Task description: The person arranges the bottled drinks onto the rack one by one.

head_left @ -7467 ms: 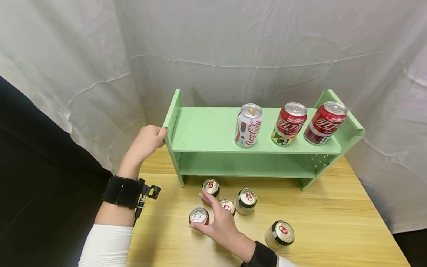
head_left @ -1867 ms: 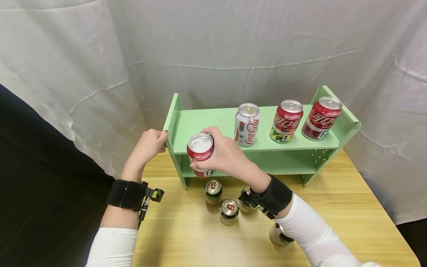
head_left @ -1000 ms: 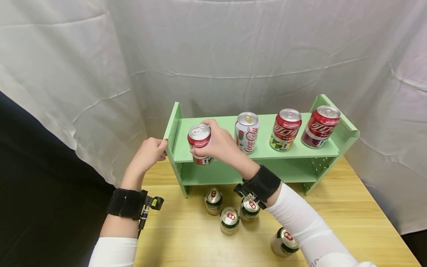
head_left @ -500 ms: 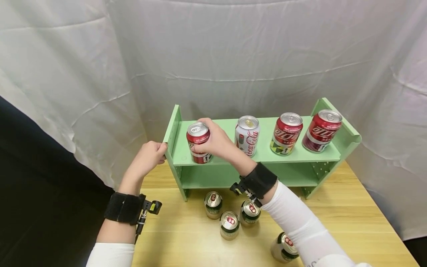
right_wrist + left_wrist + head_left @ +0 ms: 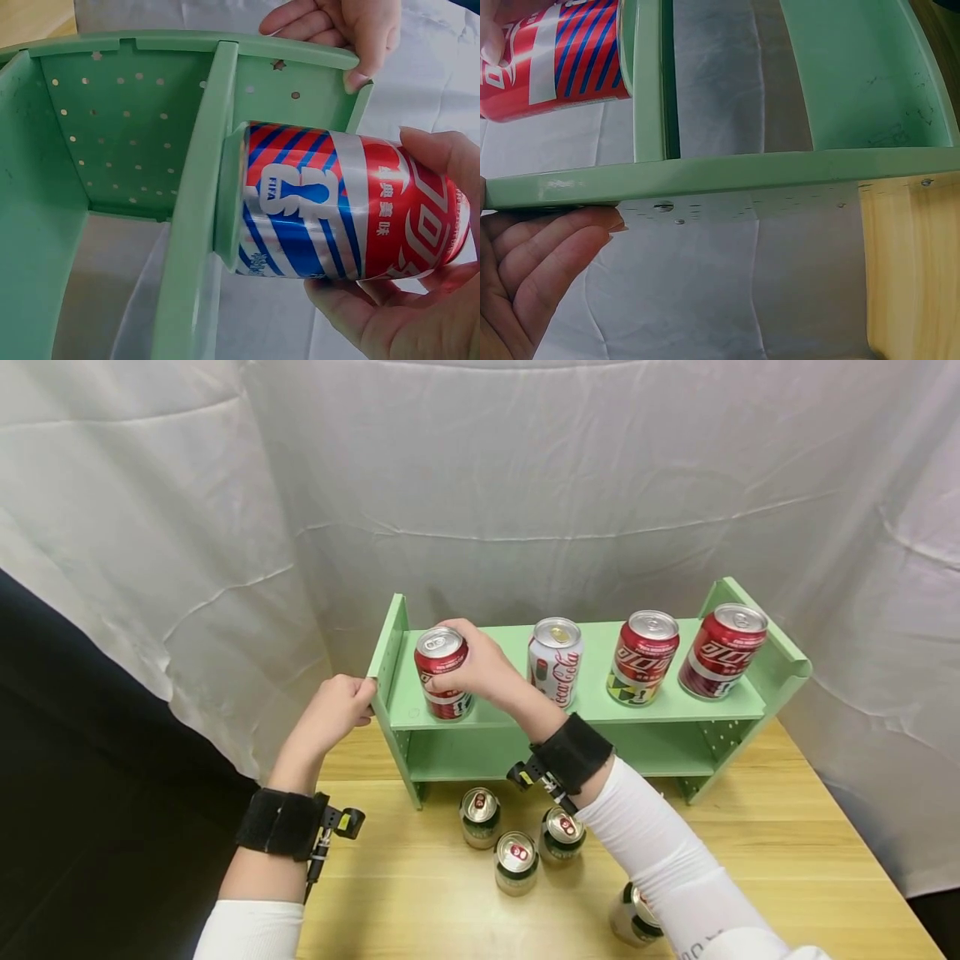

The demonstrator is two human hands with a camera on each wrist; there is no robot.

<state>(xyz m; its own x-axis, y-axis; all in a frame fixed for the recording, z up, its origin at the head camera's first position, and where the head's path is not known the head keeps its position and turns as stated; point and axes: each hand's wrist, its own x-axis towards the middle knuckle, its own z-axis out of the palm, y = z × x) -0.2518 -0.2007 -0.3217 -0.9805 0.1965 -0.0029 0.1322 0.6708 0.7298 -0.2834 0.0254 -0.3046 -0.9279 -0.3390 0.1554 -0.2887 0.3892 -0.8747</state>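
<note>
A light wooden worktop (image 5: pixel 787 852) carries a green two-tier shelf (image 5: pixel 585 752), set before a white cloth backdrop (image 5: pixel 525 485). The left hand (image 5: pixel 333 710) grips the shelf's left side panel, fingers curled round its edge. At the left end of the shelf's top tier, the right hand (image 5: pixel 480 664) wraps thumb and fingers round an upright red can (image 5: pixel 442 672), its base on or just above the board. Further along the same tier stand a white cola can (image 5: pixel 555 662) and two red cans (image 5: pixel 641 658) toward the shelf's right end. In front of the shelf, four green-banded cans (image 5: pixel 516 862) stand on the worktop, one partly hidden by the right sleeve (image 5: pixel 667 868).
</note>
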